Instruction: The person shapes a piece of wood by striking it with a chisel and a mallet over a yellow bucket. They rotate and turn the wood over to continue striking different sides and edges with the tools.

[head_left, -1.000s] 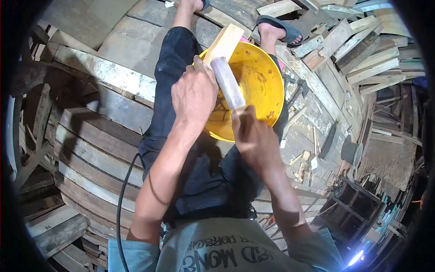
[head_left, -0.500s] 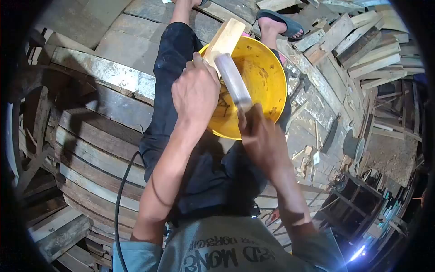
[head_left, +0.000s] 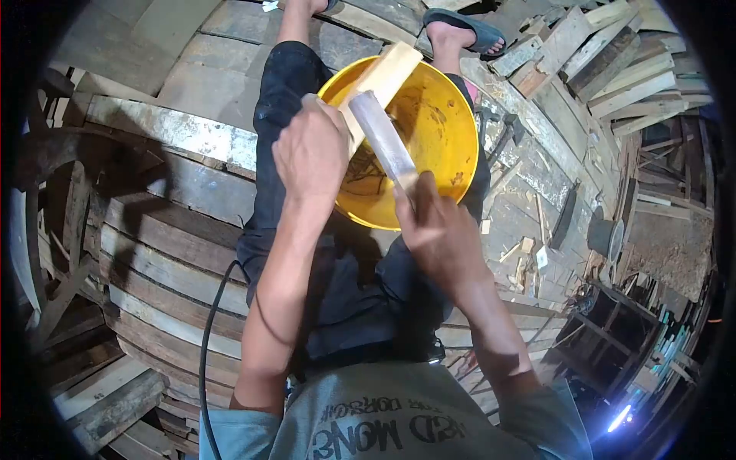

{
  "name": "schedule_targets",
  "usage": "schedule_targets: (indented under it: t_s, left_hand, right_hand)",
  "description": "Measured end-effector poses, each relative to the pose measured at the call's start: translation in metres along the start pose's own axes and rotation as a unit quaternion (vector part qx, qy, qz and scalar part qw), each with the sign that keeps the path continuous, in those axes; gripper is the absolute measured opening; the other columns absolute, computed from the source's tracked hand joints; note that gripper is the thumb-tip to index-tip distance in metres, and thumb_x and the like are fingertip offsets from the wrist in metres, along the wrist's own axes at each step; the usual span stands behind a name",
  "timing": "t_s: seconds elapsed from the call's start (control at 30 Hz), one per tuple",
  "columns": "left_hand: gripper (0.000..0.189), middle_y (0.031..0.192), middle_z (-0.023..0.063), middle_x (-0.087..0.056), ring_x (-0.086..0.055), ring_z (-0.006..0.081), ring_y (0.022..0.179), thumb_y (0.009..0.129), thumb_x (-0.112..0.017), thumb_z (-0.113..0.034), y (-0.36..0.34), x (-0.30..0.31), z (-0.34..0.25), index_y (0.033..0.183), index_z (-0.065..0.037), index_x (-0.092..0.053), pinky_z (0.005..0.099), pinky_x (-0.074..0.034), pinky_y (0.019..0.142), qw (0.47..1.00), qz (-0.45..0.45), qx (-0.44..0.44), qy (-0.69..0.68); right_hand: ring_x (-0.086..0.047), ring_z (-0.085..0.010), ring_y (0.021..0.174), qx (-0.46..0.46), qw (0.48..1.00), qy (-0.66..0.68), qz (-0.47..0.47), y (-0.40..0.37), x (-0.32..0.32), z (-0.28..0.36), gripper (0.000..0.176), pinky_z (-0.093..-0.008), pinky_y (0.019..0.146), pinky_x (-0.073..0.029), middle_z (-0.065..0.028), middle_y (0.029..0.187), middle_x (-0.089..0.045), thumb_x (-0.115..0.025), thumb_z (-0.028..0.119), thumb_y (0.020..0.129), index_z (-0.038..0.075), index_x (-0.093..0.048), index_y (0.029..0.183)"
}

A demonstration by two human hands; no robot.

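Note:
My left hand (head_left: 310, 153) is closed around the near end of a pale wooden block (head_left: 389, 73), which slants up over the yellow bucket (head_left: 452, 123). In my right hand (head_left: 441, 234) is a broad-bladed knife (head_left: 383, 138), its grey flat blade pointing up and left. The blade's tip end lies against or just over the side of the block; exact contact cannot be made out. Its handle is mostly hidden by my fingers. Between my legs stands the bucket, with brown stains and some thin dark pieces inside.
Stacked timber offcuts (head_left: 606, 69) lie at the upper right. On the floor to the right are a hammer-like tool (head_left: 506, 134), a dark blade (head_left: 566, 215) and wood scraps (head_left: 525, 249). A black cable (head_left: 205, 360) runs along my left side. Wooden planks (head_left: 180, 238) surround me.
Both hands have shifted slightly left in view, with the block and knife still held. The knife has moved a little up and left along the block.

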State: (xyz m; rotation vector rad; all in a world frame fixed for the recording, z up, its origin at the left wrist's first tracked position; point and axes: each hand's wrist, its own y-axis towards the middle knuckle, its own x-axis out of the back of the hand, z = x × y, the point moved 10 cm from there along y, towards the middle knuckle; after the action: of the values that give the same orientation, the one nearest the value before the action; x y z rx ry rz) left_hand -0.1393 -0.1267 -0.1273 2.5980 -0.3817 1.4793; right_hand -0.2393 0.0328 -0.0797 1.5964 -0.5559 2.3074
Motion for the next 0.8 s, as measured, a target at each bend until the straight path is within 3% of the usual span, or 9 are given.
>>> schedule_targets:
  t_s: [0.1,0.27,0.4,0.53,0.57,0.6,0.63,0.7,0.8]
  left_hand:
    - [0.031,0.078,0.0256,-0.07,-0.071,0.0425,0.072,0.1,-0.043,-0.021,-0.002,0.001,-0.004,0.088,0.001,-0.062,0.0519,-0.057,0.066,1.0,-0.012,-0.019,0.001]
    - [0.03,0.081,0.0251,-0.071,-0.071,0.042,0.074,0.1,-0.043,-0.021,0.006,0.001,-0.001,0.091,0.001,-0.061,0.0513,-0.057,0.065,1.0,-0.011,-0.019,0.017]
    - [0.028,0.082,0.0263,-0.07,-0.071,0.0415,0.075,0.099,-0.046,-0.02,0.005,0.004,-0.004,0.092,0.002,-0.062,0.0511,-0.057,0.064,0.999,-0.024,-0.025,0.006]
    - [0.026,0.079,0.0207,-0.071,-0.071,0.0394,0.068,0.099,-0.047,-0.02,-0.007,0.005,-0.012,0.096,0.0,-0.063,0.0476,-0.058,0.059,0.994,-0.076,-0.08,0.018]
    - [0.03,0.089,0.0198,-0.071,-0.072,0.0375,0.075,0.099,-0.049,-0.024,-0.008,0.001,-0.012,0.106,0.0,-0.063,0.0488,-0.058,0.068,0.997,-0.043,-0.069,0.016]
    - [0.032,0.093,0.0203,-0.07,-0.072,0.0372,0.08,0.099,-0.05,-0.027,-0.007,0.003,-0.016,0.11,0.001,-0.063,0.0507,-0.056,0.073,0.995,-0.046,-0.083,0.016]
    - [0.035,0.098,0.0208,-0.07,-0.071,0.0368,0.086,0.099,-0.051,-0.029,-0.006,0.004,-0.018,0.113,0.001,-0.062,0.0525,-0.055,0.078,0.994,-0.049,-0.093,0.017]
    - [0.051,0.114,0.0221,-0.066,-0.067,0.0364,0.106,0.096,-0.057,-0.044,-0.001,0.002,-0.02,0.122,0.0,-0.06,0.0602,-0.046,0.095,0.994,-0.016,-0.104,0.014]
    - [0.058,0.118,0.0229,-0.065,-0.065,0.0374,0.11,0.092,-0.062,-0.051,-0.004,-0.002,-0.023,0.123,-0.002,-0.061,0.0635,-0.045,0.096,0.989,-0.012,-0.142,0.025]
  right_hand:
    - [-0.069,-0.0399,0.066,0.037,0.998,-0.013,-0.056,0.046,-0.001,0.013,0.037,-0.0492,0.062,-0.057,-0.0217,0.07,-0.067,-0.053,0.036,0.1,-0.001,-0.057,0.104]
    - [-0.069,-0.0419,0.087,-0.038,0.999,0.01,0.03,0.111,-0.009,0.016,0.044,-0.0525,0.081,-0.054,-0.024,0.086,-0.07,-0.047,0.04,0.101,-0.002,-0.06,0.105]
    - [-0.068,-0.0396,0.067,0.02,0.996,-0.025,-0.087,0.029,-0.002,0.004,0.036,-0.0467,0.066,-0.057,-0.0206,0.075,-0.068,-0.057,0.035,0.098,-0.001,-0.059,0.104]
    - [-0.066,-0.0346,0.054,0.003,0.997,-0.07,-0.044,0.027,-0.001,-0.007,0.035,-0.0419,0.049,-0.054,-0.019,0.068,-0.065,-0.061,0.034,0.096,0.0,-0.059,0.103]
    - [-0.069,-0.0383,0.065,0.043,0.992,-0.061,-0.104,0.052,0.005,-0.003,0.039,-0.0463,0.059,-0.056,-0.0224,0.074,-0.067,-0.056,0.037,0.098,-0.001,-0.06,0.1]
    - [-0.07,-0.0423,0.079,-0.048,0.998,-0.026,-0.025,0.091,0.002,-0.014,0.044,-0.0513,0.071,-0.056,-0.0254,0.082,-0.069,-0.049,0.04,0.1,-0.003,-0.061,0.1]
    - [-0.068,-0.0457,0.088,-0.028,0.999,0.002,-0.04,0.118,0.005,-0.014,0.047,-0.0548,0.08,-0.053,-0.0279,0.089,-0.069,-0.045,0.04,0.101,-0.004,-0.061,0.102]
    - [-0.068,-0.0463,0.088,-0.006,0.999,-0.003,-0.041,0.149,0.008,-0.011,0.046,-0.0546,0.081,-0.053,-0.0295,0.092,-0.069,-0.045,0.039,0.101,-0.004,-0.061,0.101]
    - [-0.069,-0.046,0.086,-0.022,0.999,0.008,-0.038,0.127,0.009,-0.016,0.045,-0.0543,0.082,-0.053,-0.0303,0.089,-0.069,-0.044,0.039,0.102,-0.003,-0.059,0.101]
